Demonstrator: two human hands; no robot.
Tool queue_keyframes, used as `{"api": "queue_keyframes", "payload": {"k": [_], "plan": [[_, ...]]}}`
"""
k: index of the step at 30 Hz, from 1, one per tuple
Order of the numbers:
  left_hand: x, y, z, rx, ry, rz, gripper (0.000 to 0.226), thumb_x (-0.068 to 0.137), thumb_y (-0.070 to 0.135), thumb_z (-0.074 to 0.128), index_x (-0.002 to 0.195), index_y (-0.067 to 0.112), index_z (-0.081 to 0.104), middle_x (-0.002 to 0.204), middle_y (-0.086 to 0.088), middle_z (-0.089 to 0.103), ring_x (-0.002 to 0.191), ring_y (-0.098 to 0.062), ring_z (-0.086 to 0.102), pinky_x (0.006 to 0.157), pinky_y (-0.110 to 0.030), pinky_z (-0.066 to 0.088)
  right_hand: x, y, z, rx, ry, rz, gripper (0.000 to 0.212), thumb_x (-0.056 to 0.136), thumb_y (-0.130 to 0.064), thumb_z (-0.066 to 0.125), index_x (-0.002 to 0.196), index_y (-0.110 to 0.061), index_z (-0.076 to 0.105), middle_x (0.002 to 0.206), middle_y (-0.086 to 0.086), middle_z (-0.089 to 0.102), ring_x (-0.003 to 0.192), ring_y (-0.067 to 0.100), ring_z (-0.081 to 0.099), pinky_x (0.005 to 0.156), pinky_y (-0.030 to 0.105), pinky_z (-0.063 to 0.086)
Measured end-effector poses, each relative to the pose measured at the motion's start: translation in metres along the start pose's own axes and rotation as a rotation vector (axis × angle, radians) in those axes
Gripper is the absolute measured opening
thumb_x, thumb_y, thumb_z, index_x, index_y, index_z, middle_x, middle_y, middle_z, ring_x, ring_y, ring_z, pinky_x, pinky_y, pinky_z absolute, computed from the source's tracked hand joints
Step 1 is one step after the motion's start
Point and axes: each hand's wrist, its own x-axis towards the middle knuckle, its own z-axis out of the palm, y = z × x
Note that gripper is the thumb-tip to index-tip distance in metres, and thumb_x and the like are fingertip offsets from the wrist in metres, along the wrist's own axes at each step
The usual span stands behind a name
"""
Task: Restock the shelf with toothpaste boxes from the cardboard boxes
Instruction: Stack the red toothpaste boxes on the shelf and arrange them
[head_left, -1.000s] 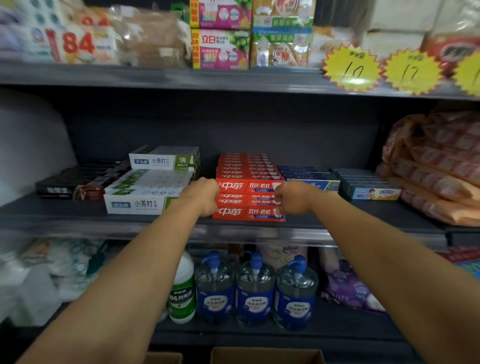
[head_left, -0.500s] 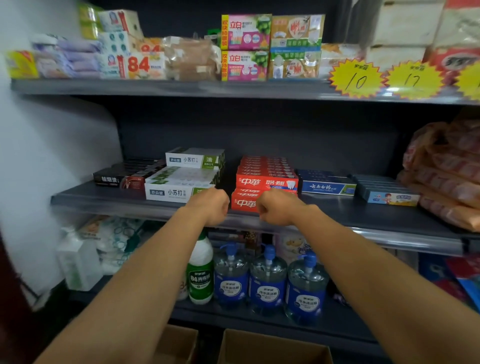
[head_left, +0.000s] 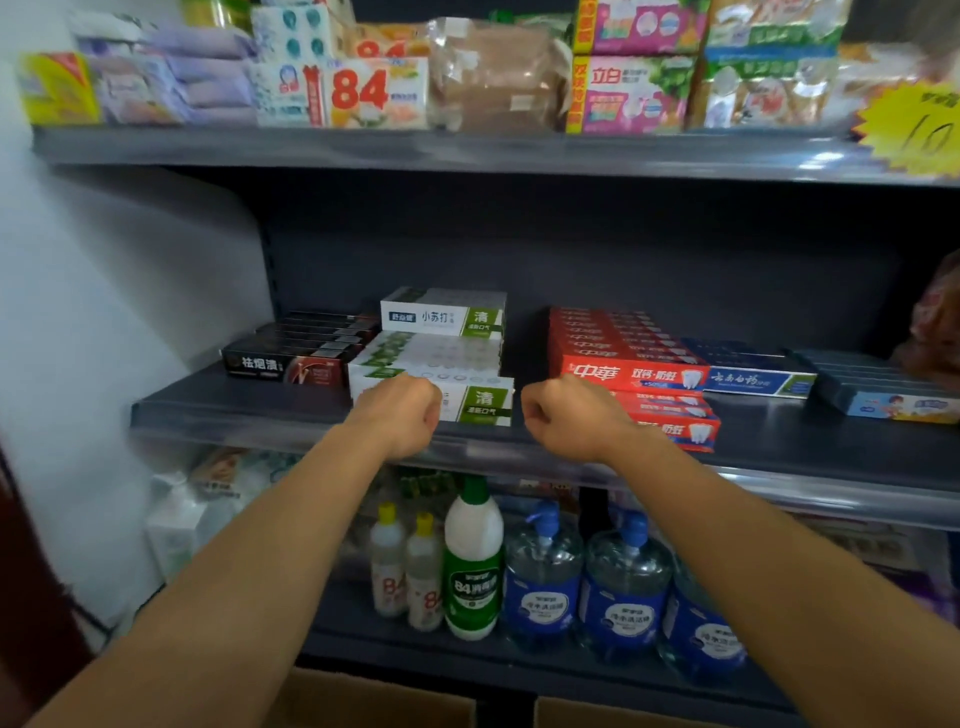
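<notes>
The middle shelf (head_left: 291, 415) carries rows of toothpaste boxes: black ones (head_left: 291, 358) at the left, white-and-green ones (head_left: 441, 332), a red stack (head_left: 623, 353), dark blue ones (head_left: 753, 371) and more blue boxes (head_left: 883, 389) at the right. My left hand (head_left: 400, 415) is a curled fist in front of the white-and-green stack, holding nothing. My right hand (head_left: 566, 415) is also a fist, just left of the red stack's front end, empty. A gap of bare shelf lies between the two stacks. Two cardboard boxes (head_left: 384, 701) show at the bottom edge.
The top shelf (head_left: 467, 150) holds packaged goods and a yellow price tag (head_left: 914, 130). Below stand small bottles, a green bottle (head_left: 472, 566) and blue pump jugs (head_left: 582, 582). A white wall (head_left: 104, 312) closes the left side. Pink packs (head_left: 935, 322) sit at the far right.
Both fists have drawn back from the red stack toward the shelf's front edge. The view has swung left and pulled away, so the left hand now fronts the white-and-green boxes.
</notes>
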Motion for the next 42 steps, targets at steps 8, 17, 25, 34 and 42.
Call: {"api": "queue_keyframes", "payload": {"k": [8, 17, 25, 34, 42], "plan": [[0.036, -0.080, -0.001, 0.007, 0.082, 0.067, 0.013, 0.087, 0.011, 0.056, 0.089, 0.021, 0.064, 0.102, -0.004, 0.063, 0.093, -0.026, 0.059, 0.075, -0.037, 0.050, 0.046, -0.019, 0.016, -0.057, 0.066, 0.124, 0.011, 0.087, -0.010, 0.052, 0.079, -0.016, 0.054, 0.079, -0.001, 0.058, 0.071, 0.019, 0.053, 0.055, 0.028, 0.038], [0.075, -0.136, 0.007, 0.027, 0.070, 0.152, 0.029, 0.087, 0.016, 0.062, 0.116, 0.022, 0.063, 0.125, -0.003, 0.057, 0.109, -0.024, 0.056, 0.087, -0.037, 0.048, 0.082, -0.026, 0.036, -0.106, -0.007, 0.206, 0.026, 0.090, -0.025, 0.061, 0.114, -0.016, 0.056, 0.113, 0.002, 0.058, 0.097, 0.018, 0.055, 0.078, 0.032, 0.050], [0.080, -0.161, 0.011, -0.041, 0.064, 0.151, 0.022, 0.090, 0.012, 0.060, 0.111, 0.016, 0.064, 0.118, -0.004, 0.058, 0.105, -0.023, 0.055, 0.074, -0.031, 0.039, 0.100, -0.042, 0.048, -0.102, -0.004, 0.228, 0.024, 0.091, -0.022, 0.060, 0.113, -0.013, 0.058, 0.115, 0.004, 0.056, 0.104, 0.020, 0.052, 0.085, 0.034, 0.050], [0.085, -0.175, 0.010, -0.114, 0.011, 0.095, 0.024, 0.084, 0.024, 0.071, 0.102, 0.010, 0.064, 0.106, -0.008, 0.062, 0.091, -0.023, 0.056, 0.072, -0.031, 0.043, 0.110, -0.039, 0.050, -0.060, -0.022, 0.248, 0.039, 0.089, -0.032, 0.064, 0.123, -0.016, 0.055, 0.122, 0.004, 0.055, 0.107, 0.019, 0.053, 0.087, 0.033, 0.050], [0.085, -0.164, 0.011, -0.172, -0.048, 0.048, 0.017, 0.087, 0.023, 0.070, 0.096, 0.010, 0.064, 0.093, -0.004, 0.057, 0.083, -0.018, 0.051, 0.061, -0.025, 0.032, 0.113, -0.027, 0.053, 0.065, -0.136, 0.336, 0.041, 0.089, -0.023, 0.065, 0.127, -0.012, 0.053, 0.122, 0.005, 0.060, 0.100, 0.019, 0.061, 0.085, 0.031, 0.054]]}}
